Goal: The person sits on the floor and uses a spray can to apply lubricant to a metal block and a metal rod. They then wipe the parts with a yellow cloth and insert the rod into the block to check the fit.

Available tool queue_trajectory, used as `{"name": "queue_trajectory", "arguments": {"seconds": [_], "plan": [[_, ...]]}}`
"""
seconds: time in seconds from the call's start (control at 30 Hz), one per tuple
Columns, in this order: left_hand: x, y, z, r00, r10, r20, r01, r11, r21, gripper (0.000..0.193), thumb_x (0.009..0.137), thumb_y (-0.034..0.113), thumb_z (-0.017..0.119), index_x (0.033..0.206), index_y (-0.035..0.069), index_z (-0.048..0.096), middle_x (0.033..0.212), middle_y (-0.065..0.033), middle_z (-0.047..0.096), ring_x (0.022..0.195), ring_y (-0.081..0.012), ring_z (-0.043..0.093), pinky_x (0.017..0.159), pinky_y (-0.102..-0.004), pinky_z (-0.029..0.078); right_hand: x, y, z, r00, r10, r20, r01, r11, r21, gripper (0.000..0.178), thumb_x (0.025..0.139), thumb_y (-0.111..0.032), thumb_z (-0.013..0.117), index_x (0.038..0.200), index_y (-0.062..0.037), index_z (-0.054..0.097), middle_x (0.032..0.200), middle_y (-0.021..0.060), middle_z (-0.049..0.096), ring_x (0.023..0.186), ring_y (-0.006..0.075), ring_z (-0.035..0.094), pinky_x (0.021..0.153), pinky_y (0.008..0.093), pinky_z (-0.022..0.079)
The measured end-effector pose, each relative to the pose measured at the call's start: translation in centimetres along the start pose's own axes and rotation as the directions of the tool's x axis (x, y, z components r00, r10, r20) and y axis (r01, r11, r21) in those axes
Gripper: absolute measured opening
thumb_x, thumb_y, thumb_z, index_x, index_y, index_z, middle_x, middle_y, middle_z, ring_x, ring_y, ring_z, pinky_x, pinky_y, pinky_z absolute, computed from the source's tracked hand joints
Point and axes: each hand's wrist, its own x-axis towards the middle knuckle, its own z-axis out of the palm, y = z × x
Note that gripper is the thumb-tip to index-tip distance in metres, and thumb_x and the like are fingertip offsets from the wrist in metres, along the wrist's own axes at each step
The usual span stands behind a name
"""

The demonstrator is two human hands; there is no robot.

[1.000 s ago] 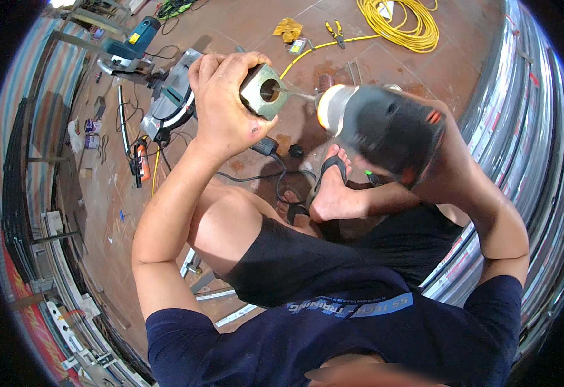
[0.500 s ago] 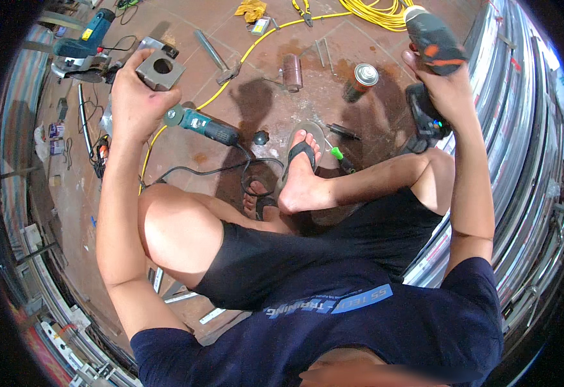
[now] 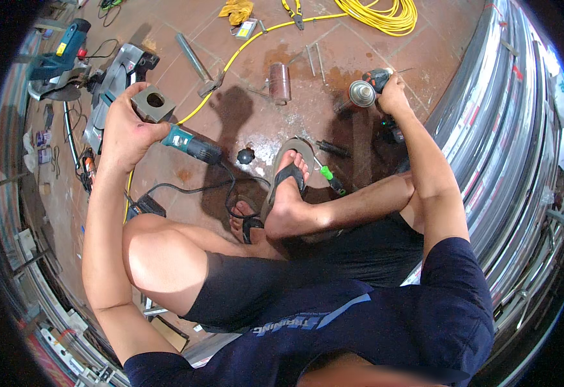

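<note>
The drill (image 3: 378,79) has dropped away from the metal block (image 3: 150,106) and is now low beside the spray can (image 3: 361,94), so work on the block's hole looks paused. The right hand (image 3: 393,97) has its grip around the drill, though its fingers are partly hidden at this distance. The left hand (image 3: 127,133) clasps the block in the air, hole showing, above the grinder (image 3: 192,144). Stained tiles make up the floor (image 3: 333,51), with a hammer (image 3: 194,58), pliers (image 3: 294,15) and yellow cable (image 3: 385,26) across it; long wrapped bars (image 3: 482,116) line the right side.
</note>
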Motion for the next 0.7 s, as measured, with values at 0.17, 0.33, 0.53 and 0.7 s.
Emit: {"name": "queue_trajectory", "arguments": {"seconds": [0.17, 0.33, 0.53, 0.7], "plan": [[1.7, 0.8, 1.3, 0.995, 0.082, -0.051, -0.084, 0.995, -0.045, 0.062, 0.069, 0.007, 0.084, 0.127, -0.008, 0.07, 0.088, -0.0015, 0.072, 0.078, -0.0105, 0.067, 0.073, -0.0287, 0.055, -3.9, 0.1, -2.7, 0.939, -0.286, -0.193, 0.328, 0.914, 0.238, 0.076, 0.091, -0.006, 0.077, 0.159, 0.0, 0.043, 0.153, 0.0262, 0.057, 0.139, 0.0427, 0.063, 0.119, 0.0492, 0.052], [2.7, 1.9, 1.9, 0.997, 0.079, 0.0, -0.079, 0.992, -0.097, 0.061, 0.069, 0.007, 0.086, 0.126, -0.007, 0.07, 0.093, -0.0025, 0.074, 0.081, -0.0108, 0.069, 0.075, -0.0288, 0.056, -14.0, -3.1, -4.9, 0.847, -0.329, -0.417, 0.531, 0.56, 0.636, 0.092, 0.075, -0.019, 0.099, 0.149, -0.0014, 0.047, 0.149, 0.0161, 0.054, 0.132, 0.0323, 0.062, 0.11, 0.0453, 0.054], [2.3, 3.0, 2.6, 0.981, 0.192, 0.0, -0.192, 0.979, -0.07, 0.067, 0.066, 0.011, 0.087, 0.128, -0.009, 0.072, 0.093, -0.0075, 0.079, 0.082, -0.0154, 0.073, 0.079, -0.0321, 0.06, -14.7, -9.9, -0.2, 0.93, 0.204, -0.304, 0.041, 0.766, 0.641, 0.103, 0.064, -0.038, 0.111, 0.137, 0.0003, 0.05, 0.139, 0.0205, 0.055, 0.123, 0.0371, 0.062, 0.107, 0.0473, 0.054], [1.6, 3.3, 3.0, 0.974, 0.224, -0.02, -0.222, 0.972, 0.071, 0.073, 0.064, 0.018, 0.089, 0.13, -0.007, 0.072, 0.095, -0.0157, 0.08, 0.088, -0.0223, 0.078, 0.084, -0.0372, 0.062, -13.0, -10.2, 1.8, 0.848, 0.166, -0.503, 0.205, 0.773, 0.601, 0.08, 0.079, -0.034, 0.104, 0.133, -0.0007, 0.057, 0.124, 0.0169, 0.064, 0.116, 0.0341, 0.066, 0.103, 0.0439, 0.054]]}}
